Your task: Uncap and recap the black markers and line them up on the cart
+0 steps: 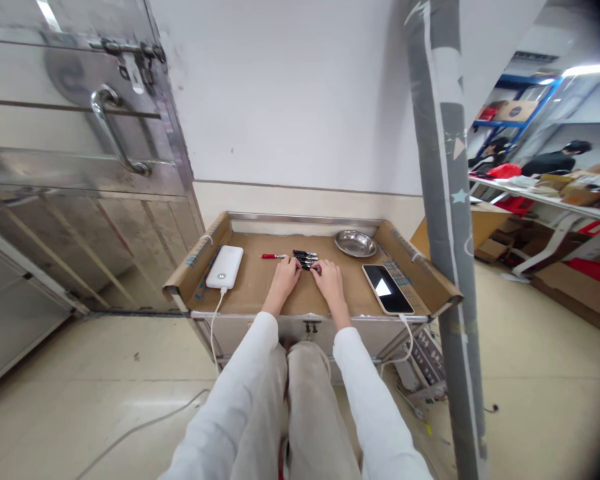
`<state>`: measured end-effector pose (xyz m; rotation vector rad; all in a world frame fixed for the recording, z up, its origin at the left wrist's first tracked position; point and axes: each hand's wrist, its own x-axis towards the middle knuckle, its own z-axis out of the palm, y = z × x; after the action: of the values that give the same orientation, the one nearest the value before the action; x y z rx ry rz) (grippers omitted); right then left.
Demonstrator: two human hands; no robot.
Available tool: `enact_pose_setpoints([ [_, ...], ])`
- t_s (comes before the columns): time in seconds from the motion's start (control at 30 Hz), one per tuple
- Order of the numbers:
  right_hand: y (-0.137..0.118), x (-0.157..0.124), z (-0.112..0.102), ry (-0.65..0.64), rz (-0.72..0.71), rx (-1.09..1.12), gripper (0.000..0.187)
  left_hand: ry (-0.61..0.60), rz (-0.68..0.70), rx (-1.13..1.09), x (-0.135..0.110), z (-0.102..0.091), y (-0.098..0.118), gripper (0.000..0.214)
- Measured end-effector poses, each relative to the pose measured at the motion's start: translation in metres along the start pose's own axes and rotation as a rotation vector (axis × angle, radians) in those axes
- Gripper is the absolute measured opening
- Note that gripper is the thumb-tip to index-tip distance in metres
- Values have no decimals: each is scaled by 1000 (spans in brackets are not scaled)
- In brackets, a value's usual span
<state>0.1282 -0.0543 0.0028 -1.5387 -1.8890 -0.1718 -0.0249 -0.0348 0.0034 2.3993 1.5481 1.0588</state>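
Note:
Several black pens (pixel 306 255) lie side by side in a small row on the cardboard-lined tabletop (pixel 250 293). At the left end of this row, my left hand (pixel 285 275) has its fingers pinched on the nearest black pen. My right hand (pixel 329 276) pinches the opposite end of the same row, fingers closed on the pen there. Part of that pen is hidden by my fingertips. A red pen (pixel 272 256) lies apart, just beyond and left of my left hand.
A white power bank (pixel 225 267) with a cable lies at left. On the right are a phone (pixel 387 289) with a cable and a round metal dish (pixel 355 243). Folded cardboard sides edge the top. A tall wrapped roll (pixel 447 200) leans at right; people sit far behind it.

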Motion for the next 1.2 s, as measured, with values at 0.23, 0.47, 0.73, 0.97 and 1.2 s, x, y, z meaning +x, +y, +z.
enact_pose_setpoints([
  [0.23, -3, -1, 2, 19, 37, -89, 31, 199, -217, 135, -2, -4, 3, 19],
  [0.47, -4, -1, 1, 31, 22, -150, 34, 329, -287, 171, -8, 3, -3, 36],
  [0.73, -5, 0, 1, -15, 63, -71, 28, 283, -426, 395, -8, -5, 3, 31],
  [0.97, -9, 1, -8, 93, -15, 239, 44, 161, 58, -2, 0, -6, 5, 28],
  [1.2, -7, 2, -6, -23, -79, 450, 30, 240, 214, -329, 0, -6, 8, 17],
])
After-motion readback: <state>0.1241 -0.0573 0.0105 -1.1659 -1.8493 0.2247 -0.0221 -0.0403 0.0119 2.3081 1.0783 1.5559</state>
